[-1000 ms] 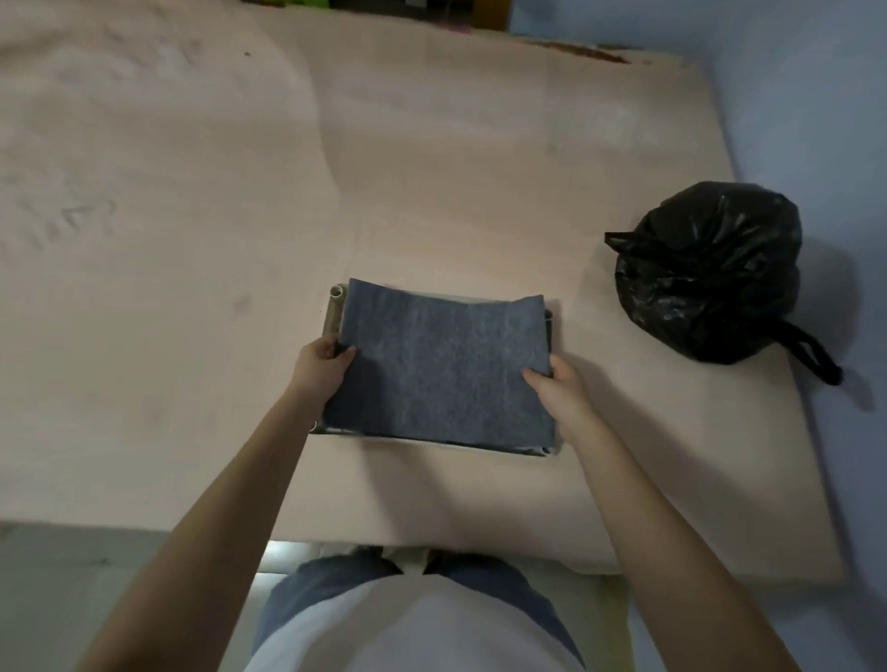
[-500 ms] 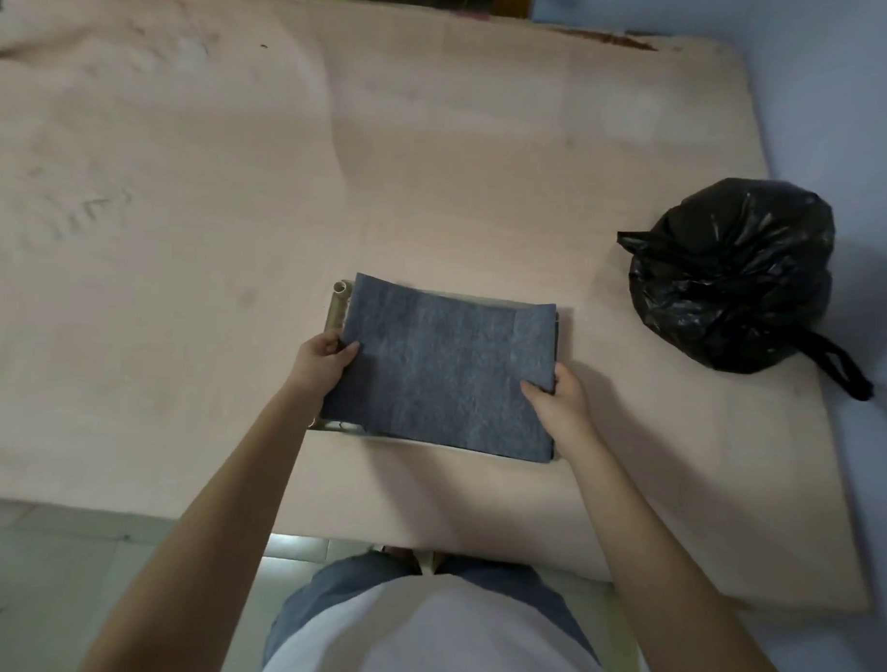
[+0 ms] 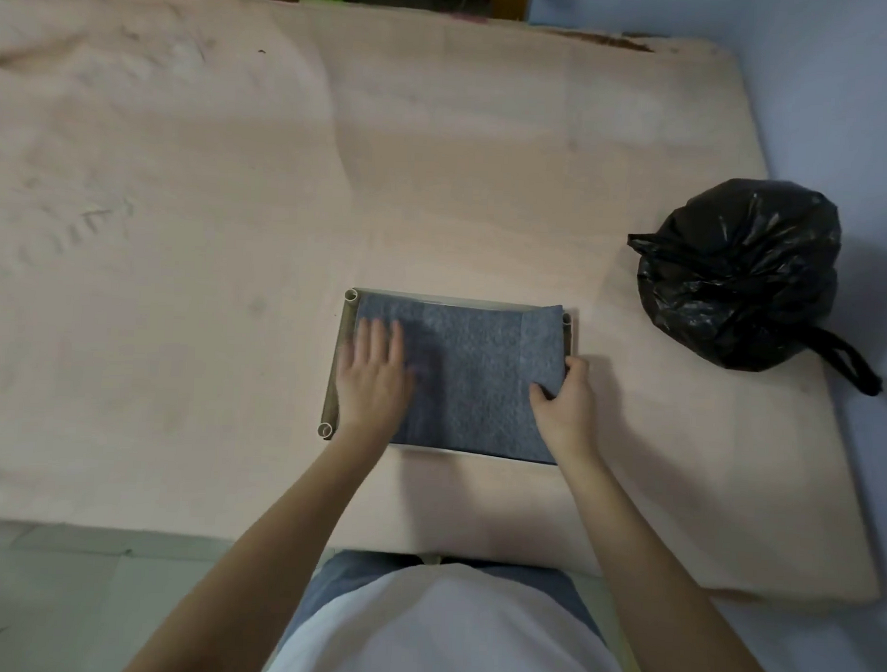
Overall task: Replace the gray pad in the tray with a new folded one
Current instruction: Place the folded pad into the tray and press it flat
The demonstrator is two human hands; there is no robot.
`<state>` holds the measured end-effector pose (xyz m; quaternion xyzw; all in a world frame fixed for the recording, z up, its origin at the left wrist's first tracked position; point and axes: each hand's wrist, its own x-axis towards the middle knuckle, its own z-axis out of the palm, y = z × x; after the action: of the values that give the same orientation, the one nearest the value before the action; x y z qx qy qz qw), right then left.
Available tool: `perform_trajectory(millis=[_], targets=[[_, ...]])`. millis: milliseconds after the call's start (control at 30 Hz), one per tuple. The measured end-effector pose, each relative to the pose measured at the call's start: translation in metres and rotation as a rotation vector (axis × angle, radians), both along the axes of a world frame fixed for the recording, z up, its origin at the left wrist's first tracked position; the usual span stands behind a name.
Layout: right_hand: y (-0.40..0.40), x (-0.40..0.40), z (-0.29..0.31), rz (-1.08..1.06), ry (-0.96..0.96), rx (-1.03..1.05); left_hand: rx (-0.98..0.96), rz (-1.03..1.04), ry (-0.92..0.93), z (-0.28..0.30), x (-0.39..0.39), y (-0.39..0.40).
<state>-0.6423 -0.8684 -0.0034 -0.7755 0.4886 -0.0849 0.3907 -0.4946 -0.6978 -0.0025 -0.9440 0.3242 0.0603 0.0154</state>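
Left hand (image 3: 372, 378) has let go and now lies flat, open, on the gray pad (image 3: 470, 382) in the tray (image 3: 341, 352). Right hand (image 3: 562, 397) pinches its right edge, which looks likely to bunch if tugged.

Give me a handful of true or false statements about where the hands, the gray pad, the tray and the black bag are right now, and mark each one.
1. The left hand lies flat on the gray pad. True.
2. The right hand is resting on the black garbage bag. False: it grips the pad's right edge, apart from the bag.
3. The pad lies over the tray, covering most of it. True.
4. The bag sits to the left of the tray. False: it sits to the right, near the wall.
5. The bag is open and spilling. False: its top is tied shut.
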Motion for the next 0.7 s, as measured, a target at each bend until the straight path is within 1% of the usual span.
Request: perform_trajectory(millis=[33,67,133,233,367,500,600,633,667,700], targets=[[0.002,0.000,0.000,0.010,0.016,-0.044,0.013,-0.100,0.045,-0.008,-0.002,-0.001],[0.003,0.001,-0.001,0.018,0.026,-0.077,0.027,-0.191,0.047,-0.016,-0.004,-0.003],[0.005,0.001,-0.001,0.022,0.046,-0.103,0.050,-0.283,0.066,-0.027,-0.006,-0.006],[0.007,0.001,-0.002,0.019,0.053,-0.075,0.049,-0.227,0.141,-0.036,-0.003,-0.005],[0.007,0.000,-0.004,0.015,0.028,-0.038,0.046,-0.192,0.139,-0.043,0.001,-0.003],[0.006,-0.002,-0.010,0.025,0.012,-0.062,0.011,-0.153,0.137,-0.045,0.001,-0.002],[0.006,-0.001,-0.008,0.055,0.057,-0.072,0.001,-0.145,0.129,-0.045,0.001,-0.002],[0.008,0.000,-0.005,0.087,0.111,-0.138,0.002,-0.151,0.123,-0.045,0.001,-0.002],[0.011,0.001,-0.001,0.122,0.187,-0.266,0.004,-0.163,0.116,-0.045,0.002,-0.002],[0.015,0.004,0.002,0.155,0.250,-0.441,0.002,-0.181,0.112,-0.046,0.004,-0.001]])
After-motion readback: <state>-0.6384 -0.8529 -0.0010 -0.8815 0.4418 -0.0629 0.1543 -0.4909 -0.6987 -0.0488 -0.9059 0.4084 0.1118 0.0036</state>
